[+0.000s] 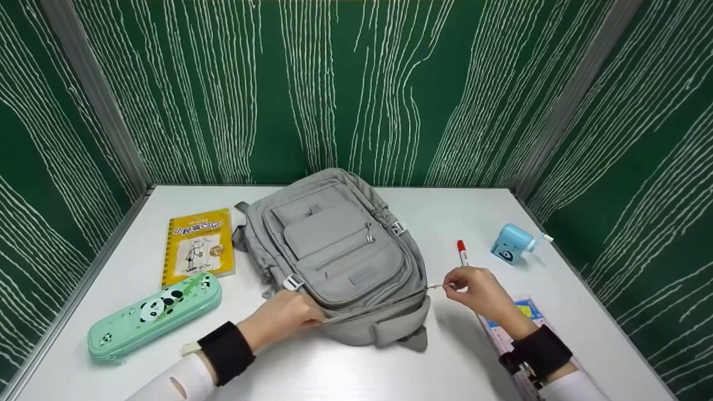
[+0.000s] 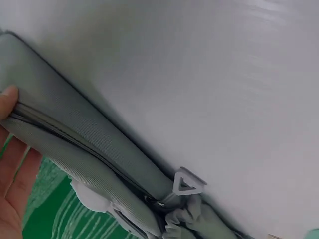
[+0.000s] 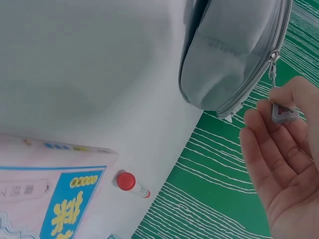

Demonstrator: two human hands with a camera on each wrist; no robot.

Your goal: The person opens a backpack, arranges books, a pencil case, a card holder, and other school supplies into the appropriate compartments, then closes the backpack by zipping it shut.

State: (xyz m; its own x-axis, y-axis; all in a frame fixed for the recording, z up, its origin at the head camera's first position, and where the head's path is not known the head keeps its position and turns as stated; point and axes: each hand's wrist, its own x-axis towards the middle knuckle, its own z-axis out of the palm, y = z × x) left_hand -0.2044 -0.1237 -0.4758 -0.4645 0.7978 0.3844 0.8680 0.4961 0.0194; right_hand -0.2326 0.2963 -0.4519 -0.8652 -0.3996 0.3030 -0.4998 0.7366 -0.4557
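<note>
A grey backpack [image 1: 362, 273] lies on the table with its front pocket side up. My right hand [image 1: 482, 292] pinches the zipper pull [image 3: 284, 113] between thumb and forefinger, drawn out from the bag's lower right corner. In the right wrist view, the other fingers of that hand are extended, and the zipper slider [image 3: 273, 56] sits on the zipper track. At the lower left edge, my left hand [image 1: 287, 316] grips the backpack's fabric beside the zipper seam [image 2: 65, 134]. The left wrist view shows its thumb above the fabric, with the fingers below.
Left of the bag are a yellow book [image 1: 195, 245], a green panda pencil case [image 1: 156, 317] and a small pale block [image 1: 190, 348]. On the right stand a blue bottle [image 1: 511, 243], a red-capped marker [image 1: 463, 253] and a pink booklet [image 3: 50, 189], partly under the right forearm.
</note>
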